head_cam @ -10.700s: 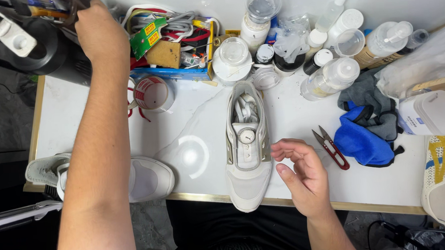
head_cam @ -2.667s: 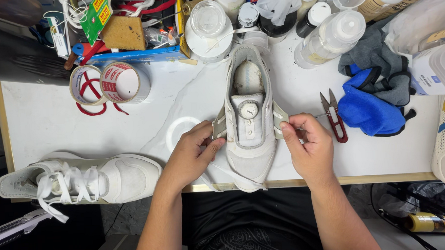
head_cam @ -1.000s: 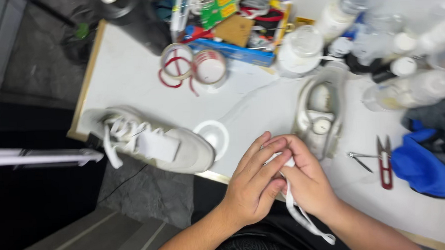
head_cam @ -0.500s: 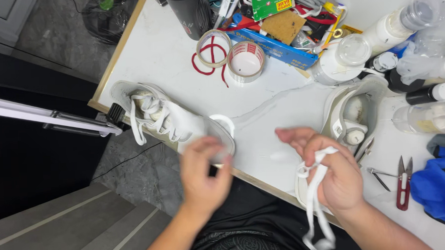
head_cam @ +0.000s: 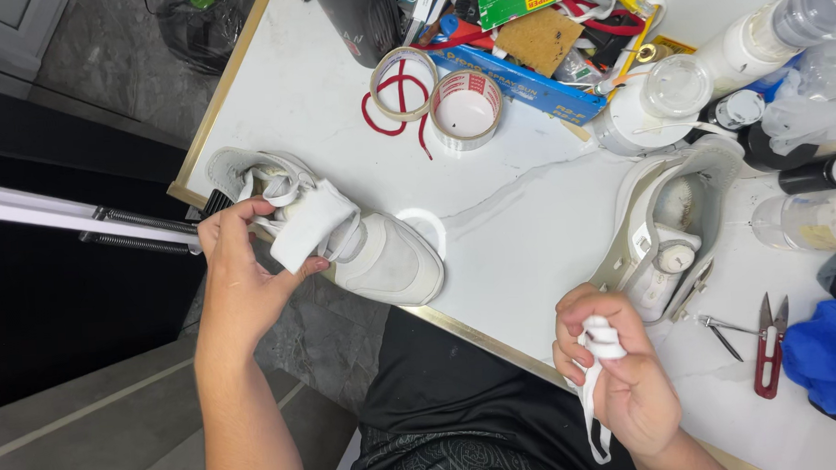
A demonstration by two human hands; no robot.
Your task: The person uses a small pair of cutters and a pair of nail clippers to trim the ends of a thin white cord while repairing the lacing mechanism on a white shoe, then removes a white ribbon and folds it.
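Note:
My left hand [head_cam: 243, 269] grips the tongue and lace area of a white sneaker [head_cam: 344, 242] that lies on its side at the near left edge of the white table [head_cam: 528, 203]. My right hand [head_cam: 617, 367] is closed around a bunched white shoelace [head_cam: 595, 386], whose loose end hangs down past the table edge. Just beyond that hand stands a grey shoe with a dial closure [head_cam: 673, 231], its opening spread wide.
Two tape rolls [head_cam: 441, 100] sit at the back with a red cord. A cluttered blue tray of tools [head_cam: 531, 36], white bottles [head_cam: 673, 96] and clear bottles line the far side. Red snips [head_cam: 769, 343], tweezers [head_cam: 722, 331] and a blue cloth [head_cam: 830, 350] lie at right.
My left hand has reached out and taken hold of the white sneaker's tongue. My right hand has kept the bunched lace, which was pulled free of the grey shoe earlier.

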